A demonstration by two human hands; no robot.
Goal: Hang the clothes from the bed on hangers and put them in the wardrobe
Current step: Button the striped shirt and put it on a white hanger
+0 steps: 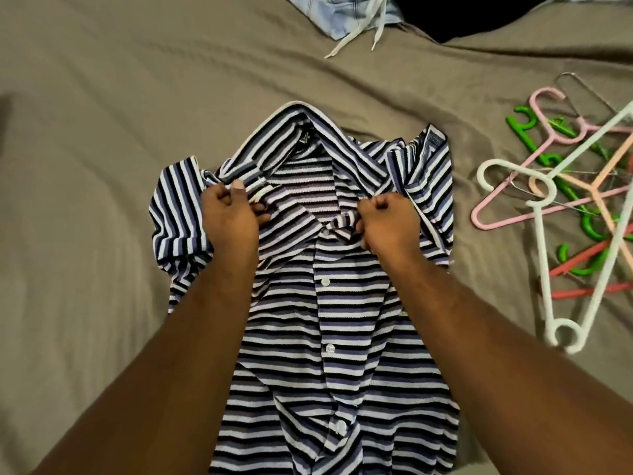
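A striped button-up shirt (325, 323) in blue, black and white lies front-up on the bed (85, 166), collar toward the far side. My left hand (229, 214) grips the left side of its open neck. My right hand (387, 224) grips the right side of the placket just above the top fastened button. A heap of plastic hangers (561, 197) in white, pink, green, peach and red lies on the bed to the right of the shirt.
Pale blue denim clothing with white drawstrings (346, 15) lies at the bed's far edge. A black garment (479, 15) sits beside it. The taupe bedsheet stretches wide to the left of the shirt.
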